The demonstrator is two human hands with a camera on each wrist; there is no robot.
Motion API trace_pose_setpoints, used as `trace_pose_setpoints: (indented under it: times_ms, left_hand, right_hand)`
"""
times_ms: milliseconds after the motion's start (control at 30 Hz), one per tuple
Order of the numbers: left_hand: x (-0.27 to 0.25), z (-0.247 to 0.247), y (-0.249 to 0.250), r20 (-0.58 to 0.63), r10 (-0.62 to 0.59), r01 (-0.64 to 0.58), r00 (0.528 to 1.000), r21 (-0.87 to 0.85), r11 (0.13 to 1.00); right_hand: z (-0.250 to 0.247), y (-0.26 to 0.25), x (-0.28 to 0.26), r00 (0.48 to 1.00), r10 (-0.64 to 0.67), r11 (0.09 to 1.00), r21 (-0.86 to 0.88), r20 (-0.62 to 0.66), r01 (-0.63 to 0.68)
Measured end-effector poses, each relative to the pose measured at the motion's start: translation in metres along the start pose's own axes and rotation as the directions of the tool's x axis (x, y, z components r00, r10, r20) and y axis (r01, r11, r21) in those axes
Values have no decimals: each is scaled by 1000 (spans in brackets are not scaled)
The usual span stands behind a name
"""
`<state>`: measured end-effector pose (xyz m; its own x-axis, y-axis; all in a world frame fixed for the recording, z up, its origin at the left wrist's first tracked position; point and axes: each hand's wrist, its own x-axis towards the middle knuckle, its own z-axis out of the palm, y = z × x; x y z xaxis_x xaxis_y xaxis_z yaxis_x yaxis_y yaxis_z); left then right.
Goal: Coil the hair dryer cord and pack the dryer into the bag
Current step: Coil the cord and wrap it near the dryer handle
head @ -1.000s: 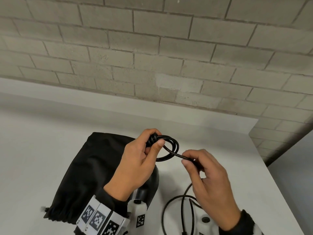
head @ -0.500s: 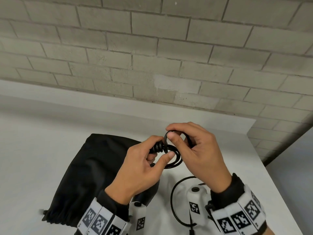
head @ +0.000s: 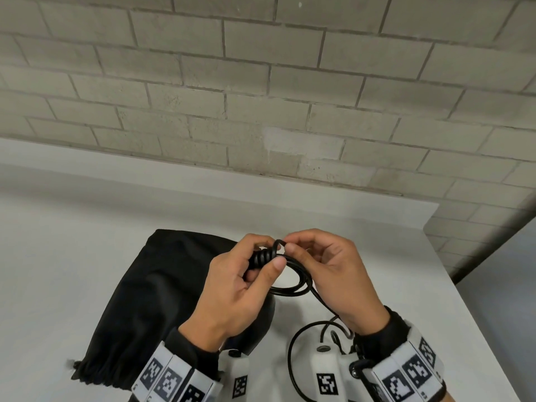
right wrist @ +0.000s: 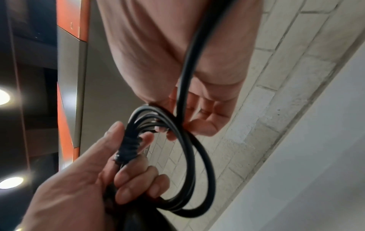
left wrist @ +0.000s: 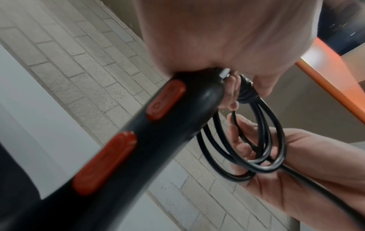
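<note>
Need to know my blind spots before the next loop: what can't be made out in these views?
- Plug end of the cord: cut off by the bottom edge, head view.
- Hair dryer nozzle: hidden under the left hand in head view, cut off and blurred in the left wrist view.
- Bag opening: bunched at the near end; open or drawn cannot be told.
- Right hand fingertips: blurred in the right wrist view.

Head: from above, facing forward and down over the white table (head: 87,256) toward the brick wall (head: 261,97).
Left wrist: very near, along the dryer handle (left wrist: 138,132).
Right wrist: very near, looking upward.
Shared: coiled cord (head: 293,281), both hands.
</note>
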<state>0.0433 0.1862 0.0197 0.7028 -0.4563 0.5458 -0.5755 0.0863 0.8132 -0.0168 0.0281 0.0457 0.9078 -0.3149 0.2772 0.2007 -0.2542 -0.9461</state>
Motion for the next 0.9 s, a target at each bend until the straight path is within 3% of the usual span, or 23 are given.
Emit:
trace_pose_setpoints:
  times_ms: [233, 500, 767, 833, 900]
  left_hand:
    - [2, -5, 2, -20, -38, 39, 999, 37, 999]
    - [3, 1, 4, 26, -30, 28, 999, 75, 997]
    - [0, 10, 8, -49, -69, 60, 996, -153, 986]
    - [1, 10, 10, -61, -78, 68, 995, -152, 986]
    - [2, 12, 11, -75, -81, 70, 994, -140, 988]
  right_hand:
    - [-13, -1, -12, 979, -15, 1000, -22, 205, 20]
    - [-20, -5, -6, 966, -37, 965, -244, 255, 101]
    - [-17, -4, -7, 972, -81, 945, -292, 223, 146]
    - [-10, -1, -10, 982, -99, 950, -278, 162, 142]
    - [1, 5, -15, 993, -121, 956, -268, 11, 119]
